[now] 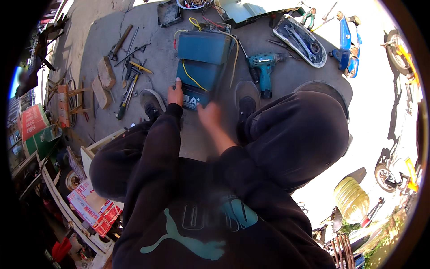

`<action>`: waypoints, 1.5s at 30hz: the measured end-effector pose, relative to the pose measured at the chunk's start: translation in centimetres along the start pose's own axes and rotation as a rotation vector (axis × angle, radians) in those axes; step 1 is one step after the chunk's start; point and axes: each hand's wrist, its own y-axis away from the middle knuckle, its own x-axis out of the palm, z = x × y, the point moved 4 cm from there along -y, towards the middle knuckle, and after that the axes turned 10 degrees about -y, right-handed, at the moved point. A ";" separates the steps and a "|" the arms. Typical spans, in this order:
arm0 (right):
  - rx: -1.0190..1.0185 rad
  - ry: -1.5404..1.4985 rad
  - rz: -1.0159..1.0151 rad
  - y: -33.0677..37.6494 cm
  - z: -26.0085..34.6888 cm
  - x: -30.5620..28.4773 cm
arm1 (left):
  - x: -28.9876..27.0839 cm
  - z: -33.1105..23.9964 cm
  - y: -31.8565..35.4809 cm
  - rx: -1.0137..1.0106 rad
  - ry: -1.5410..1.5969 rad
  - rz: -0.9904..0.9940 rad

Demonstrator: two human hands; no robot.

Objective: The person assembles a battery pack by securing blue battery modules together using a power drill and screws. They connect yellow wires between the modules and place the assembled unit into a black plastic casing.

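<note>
The teal wired box (204,48) is resting on the concrete floor (156,58), at the wearer's twelve o'clock. The left hand (175,94) is gripping its edge between seven and eight o'clock, apparently steadying it; the right hand (210,116) is blurring near six, grip unclear. A cordless drill (265,71) is lying at three, probably for easy reach.

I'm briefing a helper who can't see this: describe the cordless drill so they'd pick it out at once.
Start at the blue box that the left hand touches, then go right to the black-handled screwdriver. The cordless drill lies just beyond it, chuck pointing right. Its teal, pistol-shaped body sets it apart from the slim screwdriver and the grey wrench.
</note>
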 end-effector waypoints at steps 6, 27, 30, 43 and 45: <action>-0.015 0.099 0.079 -0.5 0.4 -0.6 | -1.0 -1.8 1.8 0.035 -0.027 -0.064; -0.201 0.126 0.023 6.8 4.2 -0.9 | -4.6 -1.7 1.7 0.139 0.071 0.054; -0.334 0.237 0.063 10.3 6.5 -1.6 | -3.7 0.1 -0.1 0.218 0.130 0.220; -0.191 0.137 -0.004 7.1 2.0 -2.5 | 0.9 0.7 0.8 -0.194 0.412 0.436; -0.217 0.159 0.011 7.7 2.9 -2.3 | 1.5 1.9 -0.3 -0.133 0.366 0.389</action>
